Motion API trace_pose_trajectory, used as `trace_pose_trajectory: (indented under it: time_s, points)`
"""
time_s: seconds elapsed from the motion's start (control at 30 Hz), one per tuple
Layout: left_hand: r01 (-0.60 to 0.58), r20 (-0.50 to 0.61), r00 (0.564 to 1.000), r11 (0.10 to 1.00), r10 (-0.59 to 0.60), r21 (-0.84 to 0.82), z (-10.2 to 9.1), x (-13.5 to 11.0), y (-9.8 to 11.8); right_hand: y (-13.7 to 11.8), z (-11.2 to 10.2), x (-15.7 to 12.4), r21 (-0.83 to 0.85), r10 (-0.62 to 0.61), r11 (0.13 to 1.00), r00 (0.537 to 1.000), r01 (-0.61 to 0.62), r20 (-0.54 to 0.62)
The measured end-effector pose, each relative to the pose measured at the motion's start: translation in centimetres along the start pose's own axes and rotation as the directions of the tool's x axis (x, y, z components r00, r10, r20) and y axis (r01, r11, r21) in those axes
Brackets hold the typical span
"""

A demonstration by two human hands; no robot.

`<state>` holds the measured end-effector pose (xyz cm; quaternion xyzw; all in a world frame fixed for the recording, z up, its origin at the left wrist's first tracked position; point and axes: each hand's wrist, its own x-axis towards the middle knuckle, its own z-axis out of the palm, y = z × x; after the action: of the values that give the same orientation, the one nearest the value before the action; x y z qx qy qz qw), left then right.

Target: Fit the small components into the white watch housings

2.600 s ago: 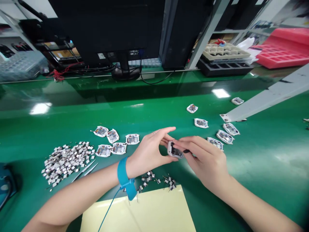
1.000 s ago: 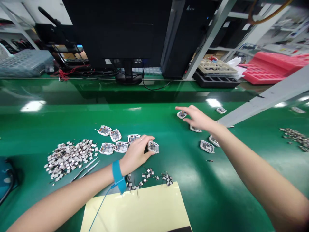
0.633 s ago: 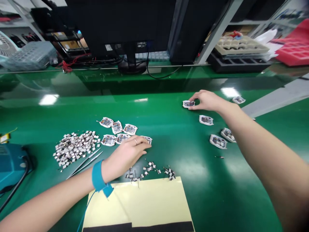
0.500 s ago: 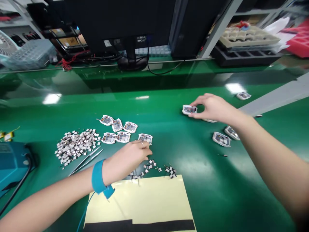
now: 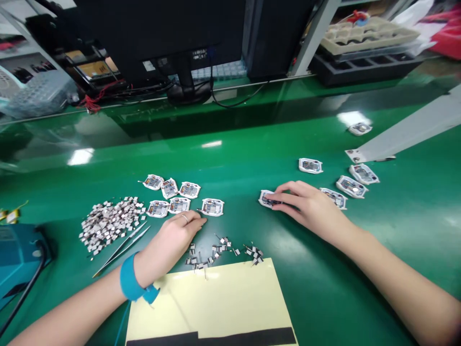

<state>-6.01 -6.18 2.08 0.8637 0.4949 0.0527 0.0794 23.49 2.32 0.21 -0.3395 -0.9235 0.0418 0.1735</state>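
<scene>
My right hand (image 5: 306, 204) has its fingers on a white watch-shaped case (image 5: 265, 197) with a circuit board inside, low over the green table or resting on it. Thumb and fingers close round its right side and partly cover it. My left hand (image 5: 176, 235), wearing a ring and a teal wrist strap (image 5: 130, 278), is low over the table with its fingers pressed together; anything between them is hidden. Just beyond its fingertips lies another white case (image 5: 212, 207). Several similar cases (image 5: 189, 189) sit in two rows behind. Small metal parts with leads (image 5: 223, 245) lie right of my left hand.
A heap of small square parts (image 5: 111, 221) and tweezers (image 5: 120, 251) lie at left, near a blue device (image 5: 19, 259). A yellow sheet (image 5: 212, 302) is in front. More white cases (image 5: 352, 186) stand at right, near a grey post (image 5: 406, 127). A monitor (image 5: 162, 38) stands behind.
My right hand has brought its white case nearer and to the left. My left hand has drawn back leftward from the nearest case, uncovering it. The view has shifted and tilted slightly.
</scene>
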Motion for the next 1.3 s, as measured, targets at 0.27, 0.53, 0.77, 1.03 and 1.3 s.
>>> trace_pose_trajectory:
  time_s: [0.27, 0.53, 0.77, 1.03, 1.3]
  points:
    - [0.035, 0.050, 0.998, 0.986, -0.027, -0.163, -1.5, 1.4, 0.3, -0.9, 0.5, 0.6, -0.005, 0.012, 1.000, 1.000, -0.012, -0.017]
    - [-0.081, -0.059, 0.997, 0.825, 0.058, -0.559, -1.2, 8.3, 4.3, -1.0, 1.0, 0.5, 0.307, 0.233, 0.927, 0.972, -0.216, -0.019]
    - [-0.214, -0.107, 0.976, 0.910, 0.188, -0.355, 2.7, 12.2, 5.1, -0.4, 1.5, 0.2, 0.430, 0.293, 0.852, 0.953, -0.299, 0.081]
    - [-0.192, -0.279, 0.960, 0.817, 0.040, -0.543, 1.3, 11.4, 4.8, -1.2, -0.7, -0.7, 0.491, 0.304, 0.838, 0.951, -0.239, -0.057]
    - [-0.242, -0.362, 0.931, 0.820, 0.046, -0.519, 0.6, 10.8, 5.3, -3.1, -1.5, -0.5, 0.490, 0.285, 0.858, 0.937, -0.155, -0.204]
